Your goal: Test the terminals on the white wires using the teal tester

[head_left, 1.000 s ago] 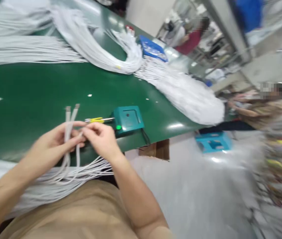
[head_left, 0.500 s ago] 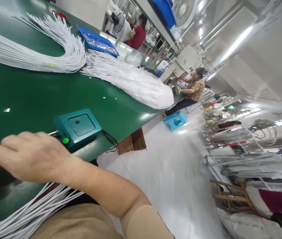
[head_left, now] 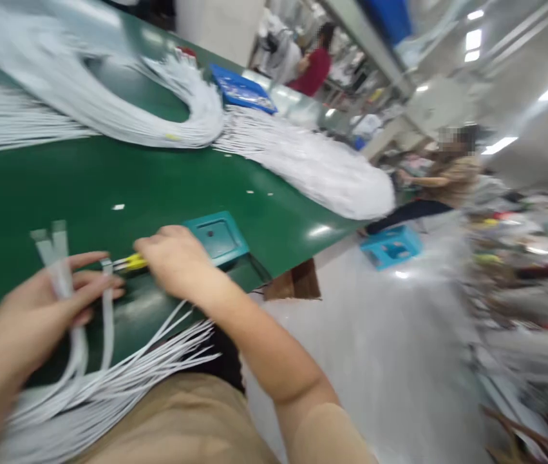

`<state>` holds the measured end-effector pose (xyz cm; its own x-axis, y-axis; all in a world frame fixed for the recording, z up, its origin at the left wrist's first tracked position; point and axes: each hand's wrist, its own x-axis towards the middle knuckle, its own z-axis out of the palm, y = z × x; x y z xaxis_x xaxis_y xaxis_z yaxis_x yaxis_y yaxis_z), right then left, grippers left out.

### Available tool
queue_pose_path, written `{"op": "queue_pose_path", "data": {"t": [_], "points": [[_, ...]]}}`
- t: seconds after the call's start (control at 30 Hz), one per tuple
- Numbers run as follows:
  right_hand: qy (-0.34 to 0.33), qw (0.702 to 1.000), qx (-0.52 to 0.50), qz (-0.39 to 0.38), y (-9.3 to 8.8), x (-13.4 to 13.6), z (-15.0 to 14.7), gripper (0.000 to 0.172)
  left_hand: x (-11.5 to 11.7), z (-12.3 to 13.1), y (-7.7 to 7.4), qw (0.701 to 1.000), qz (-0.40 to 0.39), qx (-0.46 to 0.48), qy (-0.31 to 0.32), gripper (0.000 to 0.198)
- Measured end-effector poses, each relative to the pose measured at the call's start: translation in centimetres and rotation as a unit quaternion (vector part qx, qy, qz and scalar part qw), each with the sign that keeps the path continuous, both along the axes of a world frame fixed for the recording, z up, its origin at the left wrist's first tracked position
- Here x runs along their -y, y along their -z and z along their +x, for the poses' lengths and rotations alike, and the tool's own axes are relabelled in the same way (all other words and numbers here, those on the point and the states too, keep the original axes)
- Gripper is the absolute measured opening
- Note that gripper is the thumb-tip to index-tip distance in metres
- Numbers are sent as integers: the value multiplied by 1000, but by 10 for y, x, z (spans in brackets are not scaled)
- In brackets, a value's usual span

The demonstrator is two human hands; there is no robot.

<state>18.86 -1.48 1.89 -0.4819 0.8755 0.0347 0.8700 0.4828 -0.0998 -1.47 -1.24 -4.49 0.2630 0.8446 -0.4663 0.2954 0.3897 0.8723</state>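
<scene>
My left hand is closed on several white cable ends that stick up past its fingers over the green table. My right hand is closed, its fingers at a yellow-handled plug that lies in front of a small teal box. More white cables trail from my hands down across my lap. The frame is blurred by motion.
Large bundles of white cables and a white heap lie on the far table, with a blue tray behind. A cardboard box and blue stool stand on the floor. Other people sit to the right.
The view has swung back left, so my left hand with the cable ends shows again. My right hand has moved to the yellow plug beside the teal box.
</scene>
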Motion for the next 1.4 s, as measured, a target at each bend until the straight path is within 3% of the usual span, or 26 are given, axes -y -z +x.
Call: {"op": "queue_pose_path", "data": {"t": [0.07, 0.13, 0.63, 0.77, 0.93, 1.03, 1.2, 1.4], "points": [[12, 1000, -3, -4, -4, -2, 2, 16, 5, 14, -23, 998, 19, 45, -36, 56], [26, 999, -22, 9, -3, -7, 3, 15, 2, 25, -34, 993, 42, 74, -77, 57], [55, 996, -56, 52, 7, -17, -1, 26, -6, 24, -23, 992, 111, -2, -58, 38], [59, 993, -94, 49, 0, -14, 0, 17, -6, 25, -23, 993, 102, -5, -59, 36], [93, 973, -197, 77, -8, 10, -8, 17, -6, 23, -23, 995, 81, 29, -56, 38], [43, 973, -220, 47, 1, 35, -25, 19, -6, 18, -23, 993, 99, 34, -56, 41], [-62, 986, -153, 33, 22, 68, -57, 21, -4, 11, -28, 990, 109, 73, -52, 48], [-19, 994, -98, 35, 23, 82, -67, 19, 0, 8, -35, 988, 77, 119, -56, 35]]}}
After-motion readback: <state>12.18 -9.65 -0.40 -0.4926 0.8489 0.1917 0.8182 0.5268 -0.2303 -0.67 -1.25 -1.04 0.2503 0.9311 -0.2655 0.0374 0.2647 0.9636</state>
